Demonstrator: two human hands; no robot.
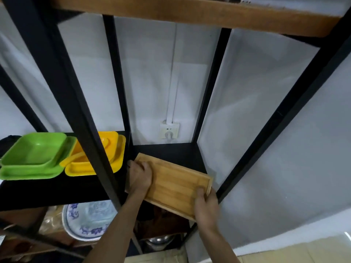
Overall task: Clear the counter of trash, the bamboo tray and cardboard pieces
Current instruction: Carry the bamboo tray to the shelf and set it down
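A rectangular bamboo tray (174,184) with a raised rim lies angled over the front edge of a black shelf (171,150) in a black metal rack. My left hand (139,177) grips the tray's left end, thumb on top. My right hand (206,204) holds its near right corner, slightly blurred. The tray's far corner is over the shelf; its near edge sticks out past the shelf front. No trash or cardboard pieces are identifiable.
Green plastic dishes (36,156) and yellow plastic dishes (100,158) are stacked on the left shelf section. A black upright post (91,130) stands between them and the tray. A wall socket (169,132) is behind. A blue-patterned plate (85,219) and metal pots (161,242) sit below.
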